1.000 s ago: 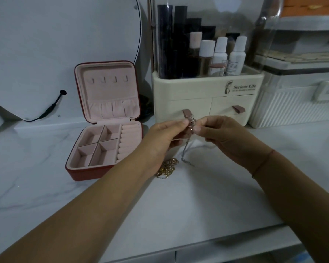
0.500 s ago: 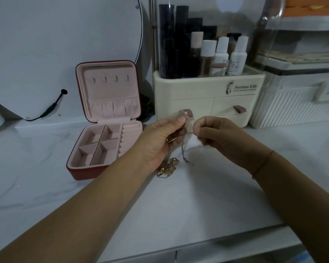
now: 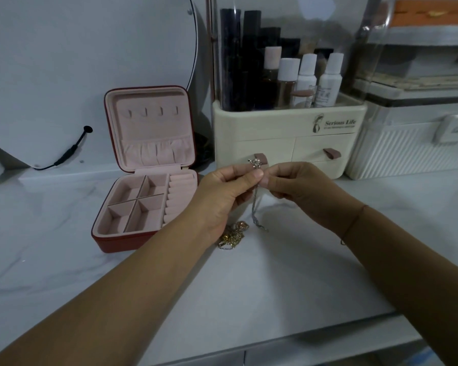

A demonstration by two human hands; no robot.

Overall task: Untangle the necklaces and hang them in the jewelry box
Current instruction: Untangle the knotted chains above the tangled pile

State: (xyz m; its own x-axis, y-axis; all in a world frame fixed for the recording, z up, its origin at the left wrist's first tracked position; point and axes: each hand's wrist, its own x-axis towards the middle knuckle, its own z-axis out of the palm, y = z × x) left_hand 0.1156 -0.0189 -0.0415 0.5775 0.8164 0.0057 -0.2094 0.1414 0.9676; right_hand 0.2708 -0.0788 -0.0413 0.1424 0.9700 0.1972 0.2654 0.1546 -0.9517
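Observation:
A silver necklace [image 3: 255, 207] hangs between my two hands above the counter, its small pendant sticking up over the fingertips. My left hand [image 3: 222, 196] pinches the chain just below the pendant. My right hand [image 3: 294, 188] pinches the same chain right beside it, fingertips touching. The chain's lower end trails onto the marble. A tangled pile of gold necklaces [image 3: 233, 236] lies on the counter under my left wrist, partly hidden. The red jewelry box [image 3: 111, 241] stands open at the left, with pink lining and a row of hooks in its raised lid.
A cream cosmetics organizer [image 3: 288, 138] with bottles and two drawers stands right behind my hands. A white ribbed case [image 3: 407, 154] sits at the right. A round mirror [image 3: 90, 62] with a black cable leans at the back left. The counter's front edge runs low in view.
My hands, apart half a second ago, have come back together on the silver chain. The pendant still sticks up above my left fingertips.

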